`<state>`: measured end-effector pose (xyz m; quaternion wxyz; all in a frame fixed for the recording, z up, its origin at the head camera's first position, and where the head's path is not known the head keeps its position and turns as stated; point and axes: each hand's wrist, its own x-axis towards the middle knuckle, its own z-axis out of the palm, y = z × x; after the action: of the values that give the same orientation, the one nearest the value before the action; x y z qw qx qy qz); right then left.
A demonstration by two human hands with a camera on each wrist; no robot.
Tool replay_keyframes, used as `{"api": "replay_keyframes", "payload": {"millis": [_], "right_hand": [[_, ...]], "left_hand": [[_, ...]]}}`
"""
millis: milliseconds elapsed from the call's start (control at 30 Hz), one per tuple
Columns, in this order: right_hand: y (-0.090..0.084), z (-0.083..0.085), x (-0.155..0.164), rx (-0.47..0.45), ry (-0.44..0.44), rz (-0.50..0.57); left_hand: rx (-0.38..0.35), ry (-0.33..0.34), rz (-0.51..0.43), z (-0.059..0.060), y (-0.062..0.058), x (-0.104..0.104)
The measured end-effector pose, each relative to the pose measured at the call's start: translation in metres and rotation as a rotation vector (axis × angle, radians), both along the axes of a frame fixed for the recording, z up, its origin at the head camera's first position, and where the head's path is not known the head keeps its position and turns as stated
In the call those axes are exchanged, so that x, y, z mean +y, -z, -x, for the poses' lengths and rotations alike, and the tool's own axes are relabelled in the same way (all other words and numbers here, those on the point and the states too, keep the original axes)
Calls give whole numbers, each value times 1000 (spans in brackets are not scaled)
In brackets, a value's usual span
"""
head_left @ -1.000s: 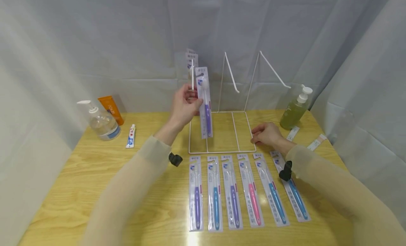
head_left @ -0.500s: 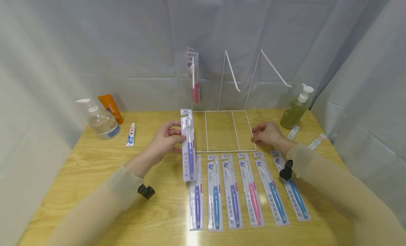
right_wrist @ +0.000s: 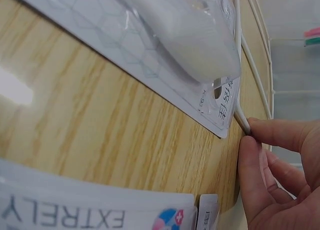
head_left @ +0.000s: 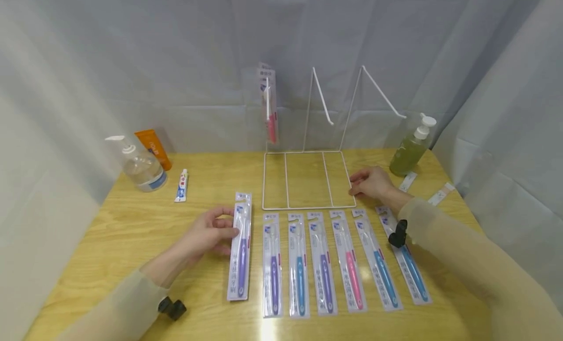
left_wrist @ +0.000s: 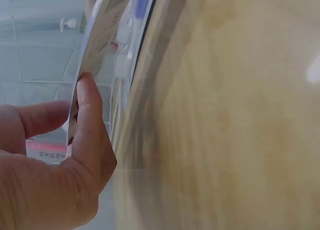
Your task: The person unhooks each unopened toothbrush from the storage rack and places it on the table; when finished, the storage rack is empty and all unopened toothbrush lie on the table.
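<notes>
In the head view my left hand (head_left: 211,232) pinches a packaged purple toothbrush (head_left: 240,263) by its left edge, low over the table beside a row of other packs. The left wrist view shows thumb and fingers on either side of the card (left_wrist: 97,49). My right hand (head_left: 371,183) grips the front right corner of a white wire rack (head_left: 308,207); up close, thumb and forefinger pinch the wire (right_wrist: 243,121). Packaged toothbrushes, a pink one (head_left: 272,128) in front, hang on the rack's left hook. The row includes purple (head_left: 274,282), blue (head_left: 301,282) and pink (head_left: 353,280) brushes.
Two bare hooks (head_left: 323,97) jut forward from the rack. At the left stand a clear pump bottle (head_left: 142,172) and an orange tube (head_left: 155,149), with a small toothpaste tube (head_left: 182,185) lying nearby. A green pump bottle (head_left: 406,155) and paper strips (head_left: 441,194) are at the right.
My left hand has carried the purple toothbrush pack from beside the left hook down and left to the table's front area. The right hand stays on the rack's corner.
</notes>
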<state>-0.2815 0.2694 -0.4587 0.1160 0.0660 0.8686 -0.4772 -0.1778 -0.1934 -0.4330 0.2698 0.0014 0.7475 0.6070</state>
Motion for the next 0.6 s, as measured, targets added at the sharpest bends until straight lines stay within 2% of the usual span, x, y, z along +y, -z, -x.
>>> {"api": "replay_keyframes", "payload": {"millis": [300, 600], "right_hand": [[0, -1, 0, -7, 0, 6], [1, 1, -1, -15, 14, -7]], "left_hand": [[-51, -11, 5, -18, 15, 6], [-24, -28, 74, -23, 17, 11]]}}
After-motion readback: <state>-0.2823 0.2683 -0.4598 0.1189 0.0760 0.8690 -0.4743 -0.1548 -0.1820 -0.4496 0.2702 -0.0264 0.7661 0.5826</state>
